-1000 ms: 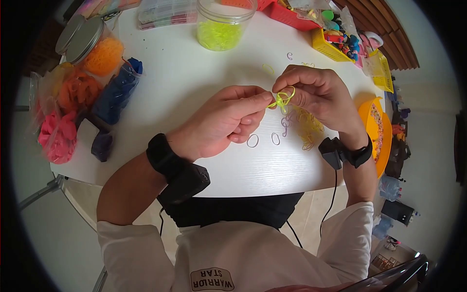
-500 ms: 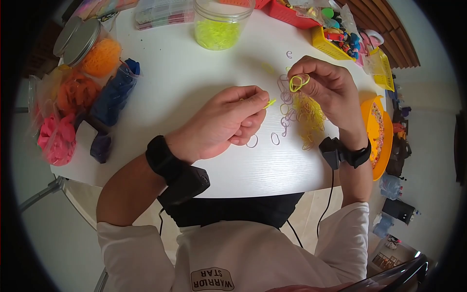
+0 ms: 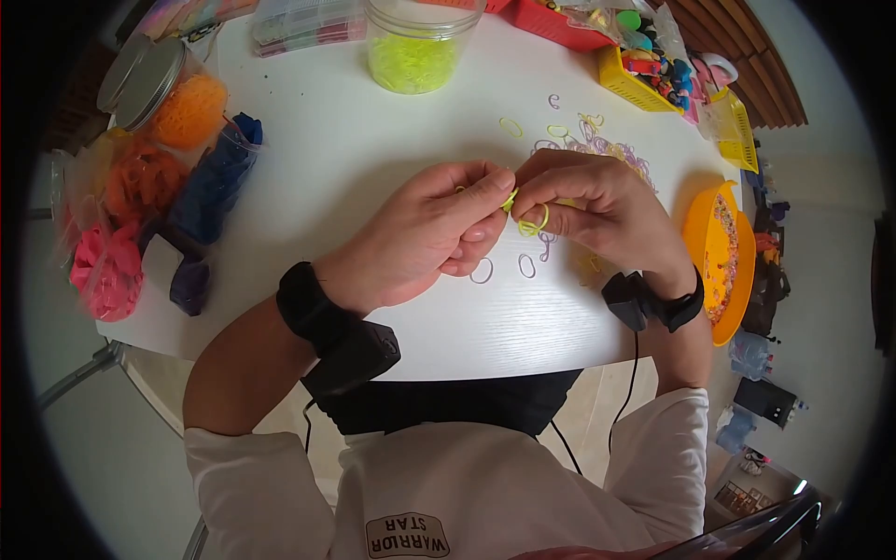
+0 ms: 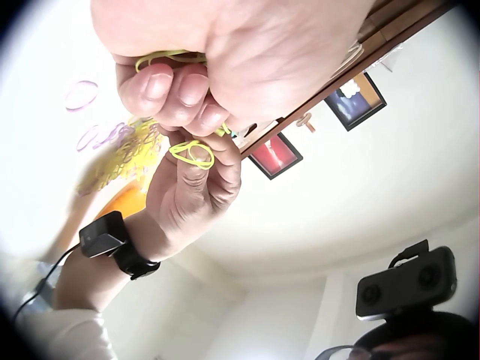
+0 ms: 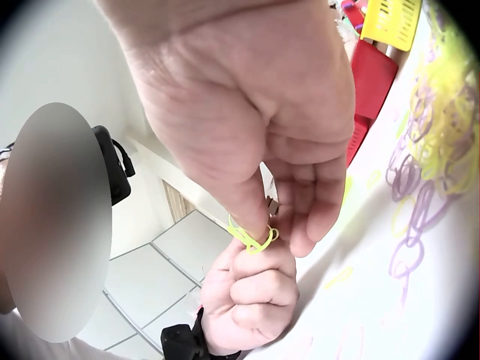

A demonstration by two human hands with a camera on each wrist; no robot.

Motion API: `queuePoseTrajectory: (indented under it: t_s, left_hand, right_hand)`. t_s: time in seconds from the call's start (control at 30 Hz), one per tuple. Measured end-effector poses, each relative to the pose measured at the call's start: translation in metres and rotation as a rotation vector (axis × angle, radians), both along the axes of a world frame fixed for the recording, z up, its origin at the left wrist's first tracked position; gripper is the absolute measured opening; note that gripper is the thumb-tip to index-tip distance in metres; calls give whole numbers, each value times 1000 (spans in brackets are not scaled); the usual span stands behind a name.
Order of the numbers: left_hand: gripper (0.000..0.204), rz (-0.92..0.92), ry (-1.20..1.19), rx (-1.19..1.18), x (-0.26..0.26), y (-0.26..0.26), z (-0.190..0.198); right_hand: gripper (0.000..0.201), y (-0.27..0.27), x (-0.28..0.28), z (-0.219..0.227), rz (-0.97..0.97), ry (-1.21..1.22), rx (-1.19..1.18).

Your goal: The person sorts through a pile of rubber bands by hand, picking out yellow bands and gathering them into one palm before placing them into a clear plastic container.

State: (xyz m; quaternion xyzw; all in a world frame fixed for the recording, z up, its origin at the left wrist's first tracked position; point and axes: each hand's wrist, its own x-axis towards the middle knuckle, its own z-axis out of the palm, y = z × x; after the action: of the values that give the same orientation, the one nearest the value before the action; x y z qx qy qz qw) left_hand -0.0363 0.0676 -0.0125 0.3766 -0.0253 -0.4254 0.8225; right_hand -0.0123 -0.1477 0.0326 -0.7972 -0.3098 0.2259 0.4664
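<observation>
In the head view my left hand (image 3: 425,224) pinches a small yellow rubber band (image 3: 509,200) between thumb and forefinger, its other fingers curled in. Another yellow band (image 4: 166,57) shows under those curled fingers in the left wrist view. My right hand (image 3: 597,201) meets the left fingertips, its own fingertips at the pinched band. Looped yellow rubber bands (image 3: 533,224) hang at the right thumb; the right wrist view shows these loops (image 5: 255,238) between the two hands. Loose purple and yellow rubber bands (image 3: 611,149) lie beyond and under the right hand.
A clear jar of neon-yellow bands (image 3: 411,63) stands at the back of the white table (image 3: 317,121). Bagged orange, pink and blue material (image 3: 219,182) lies left, beside an orange-filled jar (image 3: 189,112). A yellow basket (image 3: 637,91) and an orange tray of beads (image 3: 742,271) are right.
My right hand drew away to the right with the yellow loops, then came back to the left fingertips, lower than before. My left hand has stayed nearly in place, pinching a yellow band.
</observation>
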Motion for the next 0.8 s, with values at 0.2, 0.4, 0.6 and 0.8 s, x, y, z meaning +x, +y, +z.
queuePoseTrajectory:
  t_s: [0.2, 0.4, 0.6, 0.8]
  left_hand:
    - [21, 20, 24, -5, 1, 1, 0]
    - [22, 62, 40, -93, 3, 3, -3]
    - [21, 43, 47, -85, 4, 3, -4]
    - [16, 57, 110, -100, 5, 4, -8]
  right_hand:
    - [11, -2, -1, 2, 13, 16, -34]
    - [9, -18, 2, 12, 7, 39, 64]
    - [11, -23, -2, 19, -84, 91, 131]
    - [12, -21, 0, 15, -31, 35, 149]
